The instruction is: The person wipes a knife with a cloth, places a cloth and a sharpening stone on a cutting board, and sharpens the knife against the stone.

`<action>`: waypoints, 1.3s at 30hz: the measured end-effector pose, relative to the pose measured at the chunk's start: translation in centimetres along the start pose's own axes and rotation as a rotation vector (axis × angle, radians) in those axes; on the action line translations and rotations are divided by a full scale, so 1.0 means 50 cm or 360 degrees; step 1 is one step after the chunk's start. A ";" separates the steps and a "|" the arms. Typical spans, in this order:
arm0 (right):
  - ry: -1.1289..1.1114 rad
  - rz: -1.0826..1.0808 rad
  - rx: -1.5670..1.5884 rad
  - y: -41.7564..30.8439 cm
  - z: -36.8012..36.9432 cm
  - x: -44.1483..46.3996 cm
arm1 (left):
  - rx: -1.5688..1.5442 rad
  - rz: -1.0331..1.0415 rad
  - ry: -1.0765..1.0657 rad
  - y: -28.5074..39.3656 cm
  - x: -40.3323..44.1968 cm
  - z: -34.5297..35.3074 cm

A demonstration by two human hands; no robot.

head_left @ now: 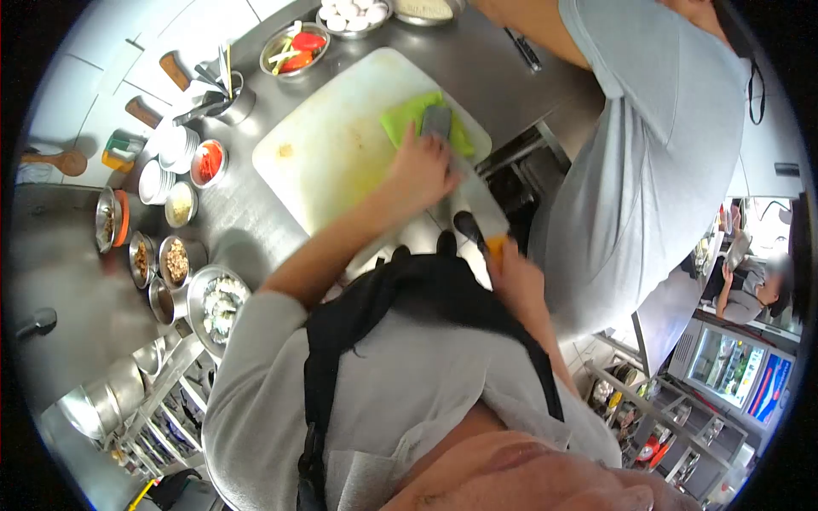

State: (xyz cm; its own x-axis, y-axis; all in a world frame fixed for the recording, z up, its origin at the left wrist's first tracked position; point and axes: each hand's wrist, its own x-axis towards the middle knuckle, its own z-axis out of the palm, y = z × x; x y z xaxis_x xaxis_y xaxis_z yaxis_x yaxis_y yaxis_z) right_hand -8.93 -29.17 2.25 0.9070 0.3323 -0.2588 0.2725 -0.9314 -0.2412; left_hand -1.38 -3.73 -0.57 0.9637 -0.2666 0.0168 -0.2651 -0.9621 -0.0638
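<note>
A large white cutting board (319, 140) bears a green cloth (400, 117) with a dark grey block (436, 121) on it. My left hand (423, 169) reaches over the board, its fingers stretched toward the near end of the block; what lies under the fingertips is hidden. Near the board's right edge, my right hand (518, 279) is closed round the yellow handle of a knife. The broad blade (479, 200) points up toward the block and my left hand. Its tip is blurred or covered.
Bowls of peppers (296, 51) and eggs (354, 14) stand behind the board. At left are a utensil pot (236, 104), small bowls (177, 261) and a larger bowl (219, 308). A co-worker (643, 179) stands close on the right, near a dark-handled knife (524, 51).
</note>
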 end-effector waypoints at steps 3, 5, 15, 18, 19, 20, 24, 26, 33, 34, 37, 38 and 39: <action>-0.0012 0.0000 0.0021 -0.009 0.016 0.001 | -0.0008 -0.0041 0.0205 -0.017 0.017 0.039; 0.0221 -0.0117 0.0125 -0.015 0.049 0.091 | -0.0035 -0.0103 0.0114 -0.071 0.079 0.019; 0.0078 -0.0145 0.0137 -0.001 0.072 0.079 | 0.0090 -0.0150 0.0295 -0.079 0.052 0.066; 0.0172 -0.0273 0.0284 -0.042 0.048 0.222 | 0.0156 -0.0263 0.0099 -0.163 0.119 0.022; 0.0161 -0.0277 0.0281 -0.039 0.046 0.218 | 0.0110 -0.0269 0.0055 -0.178 0.123 0.007; 0.0166 -0.0274 0.0259 -0.034 0.047 0.214 | 0.0063 -0.0275 0.0003 -0.182 0.119 0.004; -0.0049 -0.0095 0.0286 0.005 0.053 0.097 | 0.0325 -0.0061 0.0454 -0.096 0.014 0.080; 0.0013 -0.0162 0.0360 0.002 0.069 0.120 | 0.0220 -0.0164 0.0195 -0.132 0.058 0.041; 0.0111 -0.0311 0.0200 -0.041 0.034 0.254 | -0.0002 -0.0250 -0.0171 -0.208 0.110 -0.009; 0.0020 -0.0203 0.0248 -0.035 0.033 0.216 | 0.0002 -0.0252 -0.0173 -0.184 0.083 0.018; -0.0083 -0.0167 0.0285 -0.008 0.032 0.138 | 0.0155 -0.0148 0.0364 -0.130 0.025 0.095; -0.0101 -0.0158 0.0302 -0.022 0.031 0.156 | 0.0155 -0.0139 0.0340 -0.144 0.036 0.072; -0.0022 -0.0208 0.0274 -0.036 0.026 0.185 | 0.0105 -0.0245 0.0098 -0.160 0.061 0.044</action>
State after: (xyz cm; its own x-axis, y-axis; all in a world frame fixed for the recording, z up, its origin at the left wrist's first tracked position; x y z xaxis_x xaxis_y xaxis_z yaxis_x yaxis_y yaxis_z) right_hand -1.44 -24.20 -0.90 0.8626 0.4520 -0.2273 0.3278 -0.8416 -0.4293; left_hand 3.76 3.29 -2.23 0.9883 -0.1213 0.0924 -0.1098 -0.9865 -0.1211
